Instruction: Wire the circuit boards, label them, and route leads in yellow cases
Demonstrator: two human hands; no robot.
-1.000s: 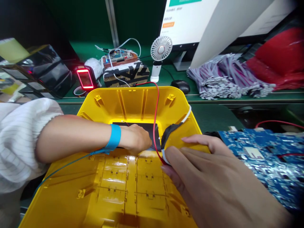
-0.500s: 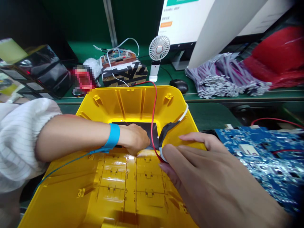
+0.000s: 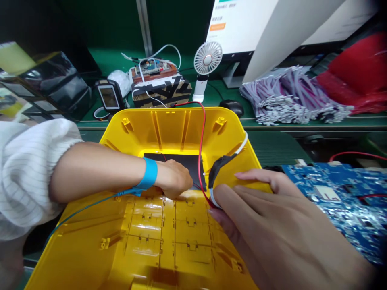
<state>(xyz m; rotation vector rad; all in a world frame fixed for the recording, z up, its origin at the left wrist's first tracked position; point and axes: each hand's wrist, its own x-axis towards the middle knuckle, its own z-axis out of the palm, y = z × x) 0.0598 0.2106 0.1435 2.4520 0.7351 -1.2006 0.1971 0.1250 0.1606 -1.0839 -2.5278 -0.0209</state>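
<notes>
A large yellow plastic shell [image 3: 169, 129] stands open before me, with a flat black panel [image 3: 191, 163] at its far inner end. My left hand [image 3: 175, 179], wearing a blue wrist strap [image 3: 148, 173] with a cord, reaches down at the panel. Its fingers are curled and their tips hidden. My right hand [image 3: 266, 217] is over the shell's right side, thumb and forefinger pinching a red wire [image 3: 200, 145] together with a white cable [image 3: 243, 141]. Black tape [image 3: 222, 164] wraps part of that cable. Its other fingers lie over the shell's side wall.
Blue circuit boards [image 3: 311, 177] lie right of the shell. Behind it are a taped cardboard box [image 3: 163, 90], a small white fan [image 3: 207, 60], a black mouse [image 3: 231, 107] and bundled grey-purple cables [image 3: 290, 94]. A handheld device [image 3: 109, 96] and dark boxes [image 3: 60, 88] stand left.
The view has shifted slightly, so most things appear a little farther right. Both hands keep nearly the same places at the shell, and the right still pinches the wires.
</notes>
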